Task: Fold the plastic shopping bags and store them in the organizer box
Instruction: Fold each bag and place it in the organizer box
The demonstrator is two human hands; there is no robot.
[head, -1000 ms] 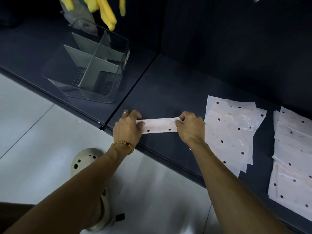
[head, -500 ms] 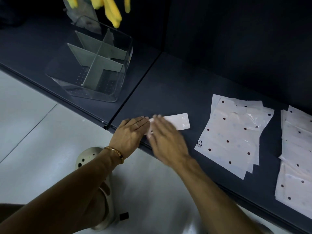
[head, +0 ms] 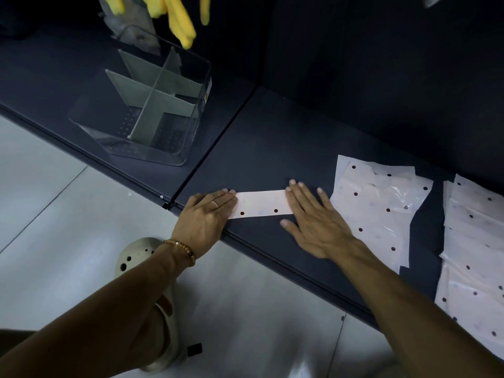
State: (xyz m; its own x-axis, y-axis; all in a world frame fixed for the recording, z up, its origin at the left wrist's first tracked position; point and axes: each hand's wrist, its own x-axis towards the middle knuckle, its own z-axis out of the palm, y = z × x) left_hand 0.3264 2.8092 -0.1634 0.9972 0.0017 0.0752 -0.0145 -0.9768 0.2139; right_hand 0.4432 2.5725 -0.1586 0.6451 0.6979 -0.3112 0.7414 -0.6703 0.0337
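Slid rightward along the folded bag (head: 261, 204), right hand (head: 313, 222); both hands flat, left hand (head: 207, 216) pressing its other end. Lying lengthwise along counter (head: 272, 148) edge; loose bags (head: 379, 211) right, organizer box (head: 152, 105) behind-left.

Both ends of the folded white dotted plastic strip (head: 260, 205) hidden under flat left hand (head: 203, 214) and right hand (head: 313, 219); far-right stack of white dotted plastic bags (head: 474, 255) cut by frame edge; yellow hanging objects (head: 180, 20) cropped at top, blurred, unidentifiable.
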